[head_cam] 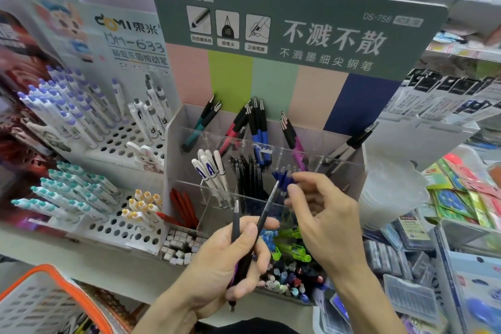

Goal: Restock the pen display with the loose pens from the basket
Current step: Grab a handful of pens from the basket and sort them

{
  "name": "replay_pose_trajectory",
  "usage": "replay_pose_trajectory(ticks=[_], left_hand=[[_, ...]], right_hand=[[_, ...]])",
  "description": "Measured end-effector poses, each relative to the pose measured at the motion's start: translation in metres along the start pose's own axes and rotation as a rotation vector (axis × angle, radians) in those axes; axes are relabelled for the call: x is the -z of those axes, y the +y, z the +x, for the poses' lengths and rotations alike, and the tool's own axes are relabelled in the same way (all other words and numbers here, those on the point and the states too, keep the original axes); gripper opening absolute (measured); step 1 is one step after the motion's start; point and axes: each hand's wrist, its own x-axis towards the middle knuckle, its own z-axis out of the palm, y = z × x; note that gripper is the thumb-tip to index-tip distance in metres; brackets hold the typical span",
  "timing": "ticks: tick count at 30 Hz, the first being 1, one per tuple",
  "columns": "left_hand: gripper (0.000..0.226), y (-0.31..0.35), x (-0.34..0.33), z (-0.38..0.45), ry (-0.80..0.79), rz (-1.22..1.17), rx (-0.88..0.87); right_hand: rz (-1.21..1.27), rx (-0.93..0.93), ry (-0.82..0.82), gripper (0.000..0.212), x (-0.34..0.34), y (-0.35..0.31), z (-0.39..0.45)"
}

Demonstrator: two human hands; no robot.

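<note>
Head view. Left hand [230,260], 6 o'clock: fingers curled and clamped on a bundle of dark pens [245,241], tips pointing up toward 12. Right hand [325,219], 4 o'clock: thumb and forefinger nearly together, apparently on the tip of one slanted dark pen [268,206]. Clear acrylic pen display [349,171], centre: compartments of black, blue, white and red pens. White basket with orange rim [35,298], 8 o'clock, pens barely visible inside.
</note>
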Motion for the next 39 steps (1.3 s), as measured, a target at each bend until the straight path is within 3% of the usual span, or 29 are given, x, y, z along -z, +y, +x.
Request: replay_pose_trajectory(ticks=[3,6,11,15,18,22,27,34,39], left_hand=[[0.036,0.000,0.000,0.000,-0.069,-0.049,0.022],[0.041,0.001,-0.002,-0.001,-0.142,-0.059,0.047],[0.039,0.005,-0.006,-0.001,-0.138,-0.029,0.076],[0.040,0.007,-0.008,0.002,-0.008,0.024,0.087],[0.037,0.004,-0.005,0.003,0.100,-0.018,0.098],[0.030,0.002,-0.001,0.003,0.165,-0.167,0.054],[0.022,-0.001,-0.002,0.003,0.209,-0.139,-0.034],[0.029,0.006,-0.011,-0.008,0.182,0.041,-0.090],[0.032,0.003,-0.005,-0.005,0.242,0.021,-0.096]], right_hand=[[0.204,-0.175,-0.181,0.008,0.000,-0.009,-0.012],[0.390,-0.298,-0.274,0.019,-0.001,-0.010,-0.018],[0.590,-0.421,-0.286,0.027,0.009,-0.011,-0.010],[0.633,-0.419,-0.222,0.014,0.018,-0.015,0.001],[0.522,-0.296,0.000,0.018,0.023,-0.026,0.011],[0.175,0.100,0.300,0.031,0.018,-0.033,0.019],[-0.072,0.337,0.168,0.034,-0.004,-0.017,0.029],[-0.231,0.350,-0.036,0.030,-0.024,-0.005,0.036],[-0.305,0.300,-0.128,0.035,-0.026,-0.007,0.036]])
